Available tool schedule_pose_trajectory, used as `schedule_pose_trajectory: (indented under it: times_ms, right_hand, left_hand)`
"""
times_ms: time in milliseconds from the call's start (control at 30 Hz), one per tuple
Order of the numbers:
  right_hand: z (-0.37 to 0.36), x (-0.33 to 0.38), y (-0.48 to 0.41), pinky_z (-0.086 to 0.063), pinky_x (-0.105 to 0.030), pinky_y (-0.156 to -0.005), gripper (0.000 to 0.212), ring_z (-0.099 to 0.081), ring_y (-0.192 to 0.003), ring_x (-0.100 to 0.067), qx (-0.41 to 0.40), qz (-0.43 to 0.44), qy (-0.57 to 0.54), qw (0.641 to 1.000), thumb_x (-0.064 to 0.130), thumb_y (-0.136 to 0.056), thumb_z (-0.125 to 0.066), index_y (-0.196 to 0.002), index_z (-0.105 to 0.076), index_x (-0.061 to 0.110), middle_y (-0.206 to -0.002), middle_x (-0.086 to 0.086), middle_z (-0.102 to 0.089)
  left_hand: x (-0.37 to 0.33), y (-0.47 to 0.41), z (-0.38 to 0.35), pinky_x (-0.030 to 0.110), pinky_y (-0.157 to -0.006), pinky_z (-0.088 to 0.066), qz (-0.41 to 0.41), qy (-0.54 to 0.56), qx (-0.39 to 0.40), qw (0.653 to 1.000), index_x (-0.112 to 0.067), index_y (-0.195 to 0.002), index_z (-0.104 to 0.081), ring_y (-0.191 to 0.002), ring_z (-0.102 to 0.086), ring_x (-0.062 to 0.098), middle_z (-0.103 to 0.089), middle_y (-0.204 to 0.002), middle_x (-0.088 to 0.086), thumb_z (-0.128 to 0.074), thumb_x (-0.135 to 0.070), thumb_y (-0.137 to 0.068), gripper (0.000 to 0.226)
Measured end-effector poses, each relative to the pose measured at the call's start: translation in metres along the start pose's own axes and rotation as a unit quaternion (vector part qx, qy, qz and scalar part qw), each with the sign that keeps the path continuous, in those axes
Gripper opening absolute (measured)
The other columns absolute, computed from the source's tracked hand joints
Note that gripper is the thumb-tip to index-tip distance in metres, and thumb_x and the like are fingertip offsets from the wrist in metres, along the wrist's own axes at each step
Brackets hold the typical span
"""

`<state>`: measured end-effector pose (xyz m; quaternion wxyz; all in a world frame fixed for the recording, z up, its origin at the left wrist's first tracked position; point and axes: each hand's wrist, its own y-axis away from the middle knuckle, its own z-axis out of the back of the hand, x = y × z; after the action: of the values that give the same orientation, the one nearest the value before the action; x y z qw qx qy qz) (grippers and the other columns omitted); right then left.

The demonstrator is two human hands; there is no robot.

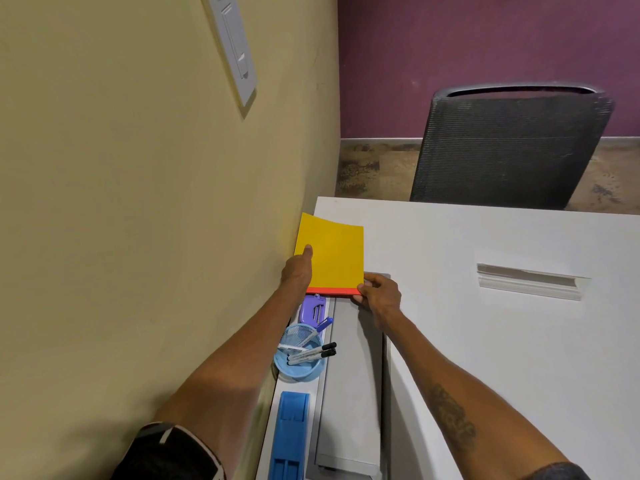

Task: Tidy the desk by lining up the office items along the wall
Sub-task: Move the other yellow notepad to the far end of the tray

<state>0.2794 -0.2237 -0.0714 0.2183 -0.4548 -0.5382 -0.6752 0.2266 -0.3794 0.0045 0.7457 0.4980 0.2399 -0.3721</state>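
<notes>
A yellow notebook with a red spine edge (334,256) lies on the white desk (485,341) close against the beige wall. My left hand (298,271) grips its left side, thumb on the cover. My right hand (379,294) pinches its near right corner. Nearer to me along the wall stand a purple stapler-like item (313,308), a light blue mesh cup (299,355) holding several markers, and a blue plastic holder (289,434).
A grey cable-tray lid (349,393) runs along the desk beside the lined-up items. A slot-shaped grommet (530,280) is set in the desk at the right. A dark mesh office chair (509,147) stands beyond the far desk edge. A switch plate (232,46) is on the wall.
</notes>
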Motion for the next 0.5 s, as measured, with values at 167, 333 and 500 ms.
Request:
schedule_pose_trajectory:
  times_ms: [167, 333, 500]
  right_hand:
    - [-0.001, -0.003, 0.007, -0.06, -0.044, -0.081, 0.019, -0.071, -0.083, -0.029, 0.023, 0.088, 0.184, 0.979, 0.002, -0.084, -0.067, -0.1, -0.073, 0.01, -0.08, -0.005, -0.07]
    - [0.0, -0.005, 0.015, -0.045, -0.024, -0.055, 0.008, -0.059, -0.064, -0.018, 0.027, 0.18, 0.307, 0.934, -0.003, -0.082, -0.063, -0.081, -0.07, 0.001, -0.076, -0.011, -0.071]
    - [0.003, -0.006, 0.016, -0.036, -0.015, -0.051, 0.01, -0.063, -0.07, -0.023, 0.032, 0.199, 0.334, 0.921, -0.003, -0.084, -0.058, -0.082, -0.068, -0.002, -0.078, -0.013, -0.072]
  left_hand:
    - [0.009, -0.006, -0.001, 0.044, -0.098, -0.043, -0.028, -0.095, -0.012, 0.995, 0.002, -0.12, -0.061, -0.115, -0.056, 0.039, -0.06, -0.127, 0.024, -0.036, -0.048, -0.1, 0.059]
    - [0.017, -0.009, -0.001, 0.045, -0.099, -0.043, -0.038, -0.096, 0.01, 0.995, 0.008, -0.119, -0.058, -0.113, -0.056, 0.043, -0.057, -0.127, 0.029, -0.037, -0.047, -0.101, 0.061]
    - [0.026, -0.016, 0.0, 0.037, -0.084, -0.042, -0.029, -0.091, 0.007, 0.995, -0.013, -0.067, -0.048, -0.087, -0.048, 0.026, -0.056, -0.089, 0.015, -0.035, -0.047, -0.101, 0.05]
